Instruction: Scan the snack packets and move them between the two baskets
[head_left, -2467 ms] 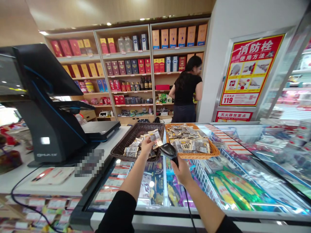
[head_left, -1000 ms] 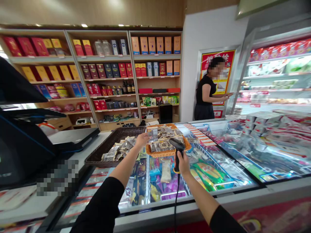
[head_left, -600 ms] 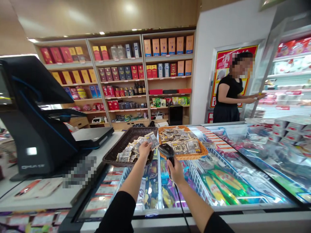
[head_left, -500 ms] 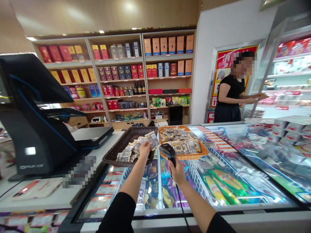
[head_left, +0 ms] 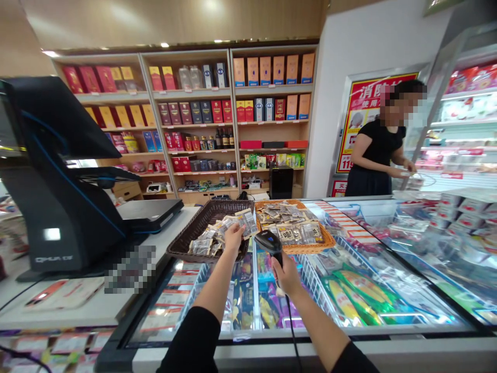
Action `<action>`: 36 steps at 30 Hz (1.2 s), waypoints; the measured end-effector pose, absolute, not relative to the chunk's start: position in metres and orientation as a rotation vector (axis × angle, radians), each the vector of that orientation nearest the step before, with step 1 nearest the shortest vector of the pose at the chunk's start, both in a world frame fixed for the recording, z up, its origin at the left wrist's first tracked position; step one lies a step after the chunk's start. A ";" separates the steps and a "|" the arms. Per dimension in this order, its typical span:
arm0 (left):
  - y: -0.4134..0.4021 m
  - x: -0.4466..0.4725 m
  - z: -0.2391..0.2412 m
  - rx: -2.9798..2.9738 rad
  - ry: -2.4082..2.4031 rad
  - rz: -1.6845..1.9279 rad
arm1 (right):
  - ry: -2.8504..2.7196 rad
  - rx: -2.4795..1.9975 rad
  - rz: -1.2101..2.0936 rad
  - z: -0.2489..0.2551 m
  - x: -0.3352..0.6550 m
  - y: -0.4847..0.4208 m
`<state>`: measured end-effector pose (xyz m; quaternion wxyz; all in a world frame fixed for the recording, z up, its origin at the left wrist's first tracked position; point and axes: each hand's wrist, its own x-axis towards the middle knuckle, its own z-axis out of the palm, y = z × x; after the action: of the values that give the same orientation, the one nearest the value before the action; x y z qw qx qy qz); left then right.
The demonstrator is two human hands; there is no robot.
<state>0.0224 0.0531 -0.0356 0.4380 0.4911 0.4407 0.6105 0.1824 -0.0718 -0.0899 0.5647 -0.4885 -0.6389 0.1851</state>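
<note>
Over the glass-topped chest freezer [head_left: 349,290], we extend both black-sleeved arms. Our right hand [head_left: 287,275] has its fingers wrapped tight around the grip of a black corded handheld barcode scanner [head_left: 267,242], its head tipped up toward 11 o'clock and its cable dropping back toward us. Just beyond it, at 11 o'clock from the scanner head and almost touching it, our left hand [head_left: 233,237] pinches a small clear-and-silver snack packet [head_left: 247,221] between thumb and fingers; the packet's long axis leans toward 1 o'clock, and its face hangs just above the scanner's window, so the left hand is the nearer of the two to the goods. The packet is held in the air over the near rim of a dark brown woven basket [head_left: 194,228] filled with similar packets; at 3 o'clock from it sits an orange woven basket [head_left: 330,241], likewise filled. At 9 o'clock on the white tabletop [head_left: 97,305] stands a black checkout terminal [head_left: 58,176]. Farther off, at 2 o'clock, a person in a black top [head_left: 378,155] stands by a red poster [head_left: 357,119] and an open chiller. Wooden shelves of boxed bottles [head_left: 217,111] line the back wall.
</note>
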 end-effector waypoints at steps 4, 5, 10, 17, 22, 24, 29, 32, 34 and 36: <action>0.049 0.024 -0.032 1.326 1.147 1.515 | -1.494 -1.116 0.486 -0.090 0.180 -0.072; 0.048 0.024 -0.030 1.381 1.171 1.518 | -1.471 -1.111 0.511 -0.090 0.179 -0.073; 0.034 0.015 -0.015 1.584 1.497 1.670 | -1.236 -0.996 0.709 -0.087 0.186 -0.073; 0.015 0.007 0.002 1.908 2.099 1.657 | -0.947 -1.014 0.689 -0.076 0.261 -0.072; 0.014 0.080 0.004 2.336 1.590 1.217 | -0.875 -1.111 0.587 -0.087 0.299 -0.074; 0.015 0.118 0.001 2.386 1.514 0.952 | -0.859 -1.127 0.595 -0.094 0.302 -0.075; 0.022 0.183 -0.009 2.377 1.761 0.615 | -0.773 -1.030 0.627 -0.101 0.301 -0.074; 0.029 0.195 -0.007 2.305 1.901 0.525 | -0.768 -1.030 0.640 -0.102 0.301 -0.072; 0.033 0.195 -0.002 2.264 1.915 0.449 | -0.768 -1.043 0.629 -0.102 0.301 -0.071; 0.037 0.191 0.003 2.204 1.899 0.392 | -0.777 -1.048 0.625 -0.102 0.300 -0.071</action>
<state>0.1907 0.0373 0.0029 0.1028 0.7469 0.6434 0.1327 0.3004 -0.0710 -0.1016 0.7498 -0.4794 -0.3554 0.2858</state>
